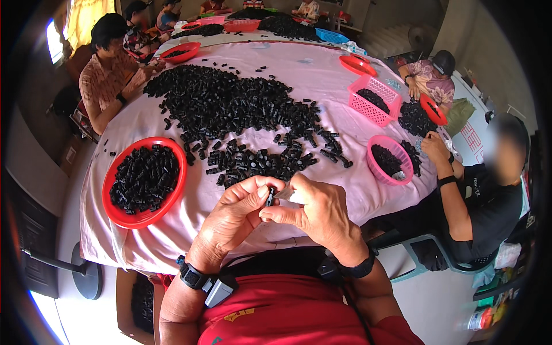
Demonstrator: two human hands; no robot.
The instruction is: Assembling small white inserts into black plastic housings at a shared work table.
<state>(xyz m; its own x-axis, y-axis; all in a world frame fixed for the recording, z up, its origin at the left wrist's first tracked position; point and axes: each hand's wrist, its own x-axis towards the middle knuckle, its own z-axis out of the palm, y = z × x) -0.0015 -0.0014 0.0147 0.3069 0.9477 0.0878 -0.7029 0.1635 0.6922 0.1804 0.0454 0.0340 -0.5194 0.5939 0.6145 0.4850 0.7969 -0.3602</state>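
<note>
We pinch a small black plastic part (270, 197) between the thumb and forefinger of our left hand (238, 206), just above the near edge of the desk (330, 123), which wears a pink cloth. Our right hand (322, 210) is closed narrowly on a thin, pale flat piece (284, 194), too small for us to tell its kind, its end close beside the part. Beyond our hands spreads a heap of similar black parts (230, 106). To our left sits a round red tray (135, 223) filled with more; to our right, a round pink basket (399, 177) holds black pieces.
</note>
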